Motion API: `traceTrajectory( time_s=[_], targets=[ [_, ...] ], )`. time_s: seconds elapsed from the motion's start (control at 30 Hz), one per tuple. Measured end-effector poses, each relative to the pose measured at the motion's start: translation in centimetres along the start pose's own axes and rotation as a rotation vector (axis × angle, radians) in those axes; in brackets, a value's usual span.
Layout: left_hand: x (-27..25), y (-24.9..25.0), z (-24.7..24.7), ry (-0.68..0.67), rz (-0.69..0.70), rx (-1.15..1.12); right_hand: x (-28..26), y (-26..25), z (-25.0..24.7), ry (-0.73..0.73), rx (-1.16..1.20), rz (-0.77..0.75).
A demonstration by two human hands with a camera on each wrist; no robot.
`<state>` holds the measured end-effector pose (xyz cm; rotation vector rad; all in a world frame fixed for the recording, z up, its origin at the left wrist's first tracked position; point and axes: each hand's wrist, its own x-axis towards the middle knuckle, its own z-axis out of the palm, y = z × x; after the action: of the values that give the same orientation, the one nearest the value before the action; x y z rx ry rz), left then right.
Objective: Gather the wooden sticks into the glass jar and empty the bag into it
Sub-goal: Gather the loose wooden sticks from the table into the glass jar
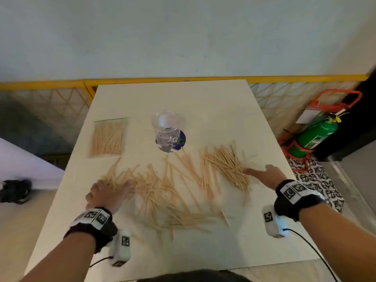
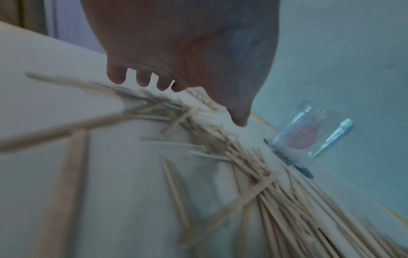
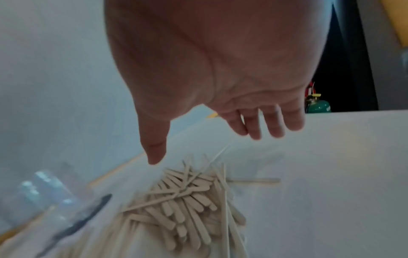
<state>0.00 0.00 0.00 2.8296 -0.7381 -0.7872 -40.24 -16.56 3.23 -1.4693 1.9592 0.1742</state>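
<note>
Many loose wooden sticks (image 1: 173, 186) lie scattered across the near half of the white table (image 1: 203, 102). An empty glass jar (image 1: 167, 127) stands upright behind them on a dark round coaster; it also shows in the wrist views as the jar (image 2: 309, 136) and the jar (image 3: 50, 188). A clear bag (image 1: 107, 138) full of sticks lies flat at the back left. My left hand (image 1: 107, 190) rests palm down on the left end of the sticks (image 2: 220, 143), fingers straight. My right hand (image 1: 262, 175) hovers open at the right end of the pile (image 3: 187, 200), holding nothing.
A green fire extinguisher (image 1: 314, 135) in a red stand sits on the floor to the right of the table. A yellow railing (image 1: 61, 84) runs behind the table's far edge. A dark object (image 1: 15, 190) lies on the floor at left.
</note>
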Motion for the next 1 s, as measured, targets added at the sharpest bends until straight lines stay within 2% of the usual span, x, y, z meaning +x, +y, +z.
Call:
traceTrajectory(
  time_s=[0.07,0.13,0.3,0.4,0.53,0.6,0.73,0.87,1.0],
  targets=[
    [-0.2,2.4,0.8,0.023,-0.086,0.003,1.7,-1.5,-0.1,0.026,-0.05,0.095],
    [-1.2,5.0,1.9,0.045,-0.088,0.025,2.8,-3.6,0.4,0.022,-0.106,0.148],
    [-5.0,9.7,5.4,-0.009,-0.004,0.068,1.9,-7.0,4.0,0.028,-0.147,-0.093],
    [-6.9,12.2,7.2,-0.051,0.049,0.114,0.4,-8.1,6.1,-0.013,-0.215,-0.178],
    [-8.2,14.8,8.8,-0.007,0.084,0.162,-1.0,-9.1,7.3,-0.02,-0.31,-0.27],
    [-8.2,15.4,9.1,-0.007,0.112,0.154,-1.2,-9.6,7.4,-0.04,-0.275,-0.31],
    [-7.7,16.5,9.4,-0.085,0.14,0.001,-1.0,-10.8,8.7,-0.061,-0.199,-0.353],
    [-7.0,17.3,9.5,-0.138,0.076,-0.226,-1.2,-12.1,9.6,-0.177,-0.101,-0.304],
    [-6.1,16.8,8.5,-0.238,0.059,-0.359,-1.5,-12.8,9.5,-0.275,-0.065,-0.372]
  ],
)
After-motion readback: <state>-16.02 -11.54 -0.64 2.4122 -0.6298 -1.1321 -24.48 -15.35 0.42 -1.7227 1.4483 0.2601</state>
